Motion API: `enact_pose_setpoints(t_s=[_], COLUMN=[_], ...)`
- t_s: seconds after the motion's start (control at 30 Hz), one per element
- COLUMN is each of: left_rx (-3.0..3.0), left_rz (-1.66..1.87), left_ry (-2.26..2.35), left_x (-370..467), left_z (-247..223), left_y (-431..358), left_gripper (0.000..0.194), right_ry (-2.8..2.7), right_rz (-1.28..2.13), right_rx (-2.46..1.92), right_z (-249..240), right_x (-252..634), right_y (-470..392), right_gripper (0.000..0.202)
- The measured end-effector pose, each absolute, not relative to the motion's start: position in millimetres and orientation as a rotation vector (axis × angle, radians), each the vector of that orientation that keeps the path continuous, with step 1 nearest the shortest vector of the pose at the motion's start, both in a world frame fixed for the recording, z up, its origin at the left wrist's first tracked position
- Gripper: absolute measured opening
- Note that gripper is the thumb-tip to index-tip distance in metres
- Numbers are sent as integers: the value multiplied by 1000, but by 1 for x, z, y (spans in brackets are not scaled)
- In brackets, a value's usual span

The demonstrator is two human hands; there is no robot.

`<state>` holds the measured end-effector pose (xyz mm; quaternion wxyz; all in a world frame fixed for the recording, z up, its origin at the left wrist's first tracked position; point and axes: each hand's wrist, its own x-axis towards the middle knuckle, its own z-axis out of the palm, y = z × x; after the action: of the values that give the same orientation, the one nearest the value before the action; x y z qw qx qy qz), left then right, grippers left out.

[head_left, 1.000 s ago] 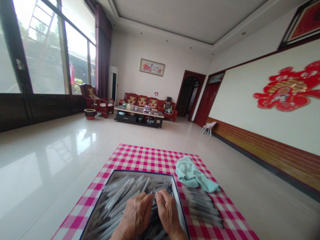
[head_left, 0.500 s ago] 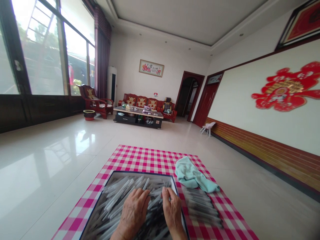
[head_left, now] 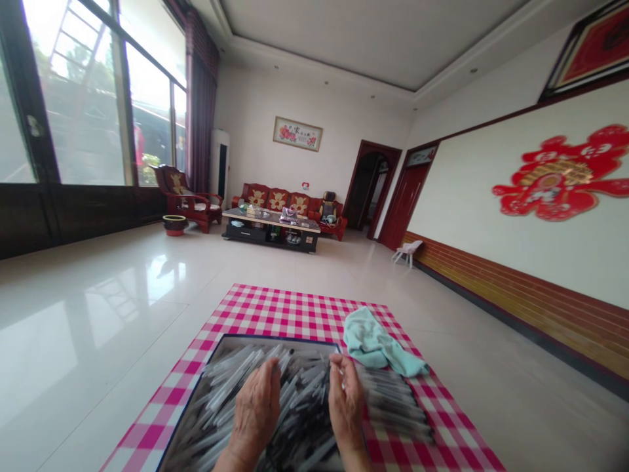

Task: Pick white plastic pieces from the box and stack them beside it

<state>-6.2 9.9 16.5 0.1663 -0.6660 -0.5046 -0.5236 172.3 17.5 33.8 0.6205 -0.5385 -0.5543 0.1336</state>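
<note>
Both hands are over a shallow, dark-rimmed box [head_left: 295,338] heaped with clear-barrelled pens [head_left: 295,396], some with black parts. My left hand [head_left: 258,400] is above the left middle of the heap, its fingers pressed together. A pale stick shape shows by its fingertips, but I cannot tell if it is gripped. Near the box's right side, my right hand [head_left: 346,396] has its fingers curled towards the thumb, with a small pale glint between them that is too blurred to name. Outside the box on the right lies a row of similar pens [head_left: 396,403], blurred.
A pink-and-white checked cloth [head_left: 275,301] covers the table. Behind the row of pens lies a crumpled mint-green cloth [head_left: 376,344]. Across the tiled floor stand a low table [head_left: 270,226], a wooden sofa [head_left: 253,193], an armchair [head_left: 184,200] and a small pale chair [head_left: 407,250].
My hands have moved apart: the left slightly left, the right slightly right and up. The pens and the mint-green cloth lie where they were.
</note>
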Motion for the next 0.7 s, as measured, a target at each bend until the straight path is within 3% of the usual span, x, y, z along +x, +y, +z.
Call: enact_pose_setpoints(t_s=[0.17, 0.5, 0.7], left_rx=[-2058, -2152, -2190], left_rz=[-1401, -1631, -1757], left_ry=[-1380, -1329, -1419], left_x=[-8, -6, -6], left_z=[26, 17, 32], left_y=[6, 5, -3], left_gripper=[18, 32, 21], right_ry=[-1186, -1119, -972], right_rz=[649, 621, 667], right_rx=[-1219, -1222, -1211], right_z=[30, 38, 37], right_x=[178, 173, 182], right_y=[21, 17, 22], right_gripper=[35, 32, 29])
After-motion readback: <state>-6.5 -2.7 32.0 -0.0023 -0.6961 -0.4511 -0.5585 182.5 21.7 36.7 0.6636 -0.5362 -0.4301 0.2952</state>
